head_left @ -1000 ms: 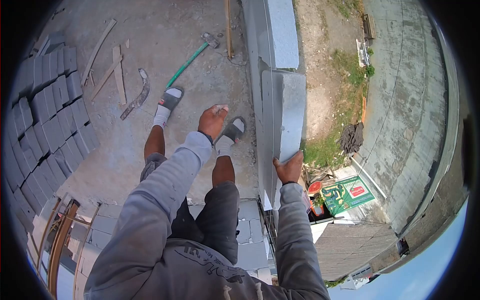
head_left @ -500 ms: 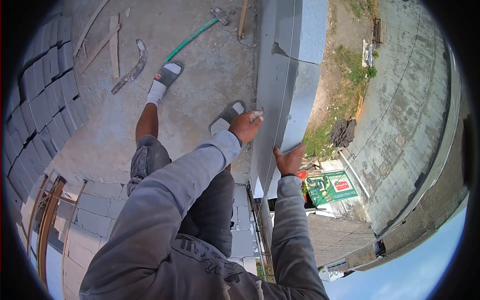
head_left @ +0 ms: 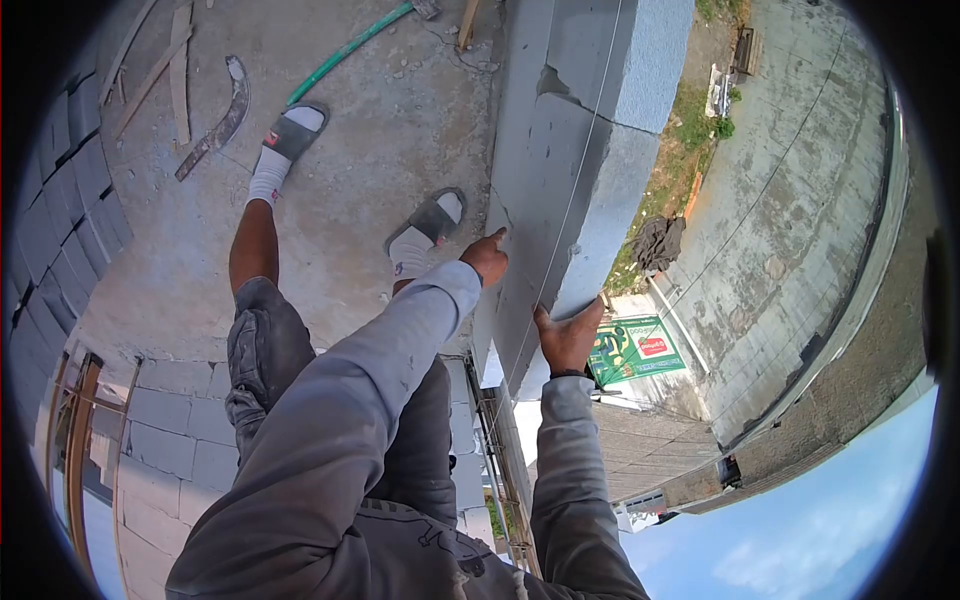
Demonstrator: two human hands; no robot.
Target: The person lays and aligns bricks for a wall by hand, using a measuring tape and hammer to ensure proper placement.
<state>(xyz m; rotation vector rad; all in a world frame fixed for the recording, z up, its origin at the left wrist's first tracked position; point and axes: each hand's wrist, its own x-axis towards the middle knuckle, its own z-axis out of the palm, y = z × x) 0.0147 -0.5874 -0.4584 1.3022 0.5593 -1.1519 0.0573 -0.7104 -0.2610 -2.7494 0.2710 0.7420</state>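
Note:
A grey block wall [head_left: 560, 170] runs up the middle of the view, its lighter blue-grey side on the right. A thin string [head_left: 581, 180] is stretched along it. My left hand [head_left: 486, 259] is at the wall's inner side, one finger stretched out against the face; the other fingers are partly hidden. My right hand [head_left: 570, 338] grips the near block [head_left: 545, 265] at its outer edge, thumb on the upper surface and fingers over the outer side. A chipped crack [head_left: 568, 90] crosses the wall farther along.
A green-handled hammer [head_left: 350, 52], a curved flat tool [head_left: 222, 125] and wooden strips [head_left: 180, 75] lie on the concrete floor [head_left: 340, 170] by my sandals [head_left: 297, 130]. Stacked blocks [head_left: 75, 200] stand at left. Beyond the wall are a drop, a green banner [head_left: 637, 350] and pavement [head_left: 790, 200].
The view has shifted, so the wall and floor items appear moved. My left hand has slid down onto the wall's inner face, one finger now extended. My right hand stays on the block's edge.

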